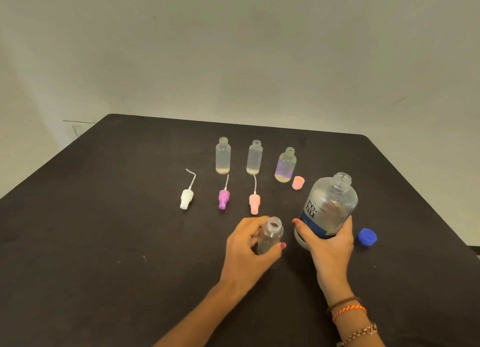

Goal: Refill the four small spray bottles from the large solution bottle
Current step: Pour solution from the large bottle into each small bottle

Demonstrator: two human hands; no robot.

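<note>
**A:** What lies on the left side of the dark table (104, 217)?

**B:** A white spray pump (186, 199) on its side, left of centre. To its right lie a purple pump (224, 198) and a pink pump (254, 202). Above them stand three uncapped small bottles: a frosted bottle (222, 156), a second frosted bottle (254, 157), and a clear rounder bottle (285, 165) with a pink cap (298, 182) just beside it.

**A:** And the hands?

**B:** Lower centre, the left hand (246, 245) is curled around the fourth small bottle (270, 233), open neck poking up above the fingers. Just to its right, the right hand (328, 245) wraps the lower body of the large solution bottle (328, 206), which is uncapped and tilts right, most of it rising above the grip. The two bottles stay apart.

**A:** Anything further right?

**B:** A blue cap (367, 239) near the right hand.
</note>
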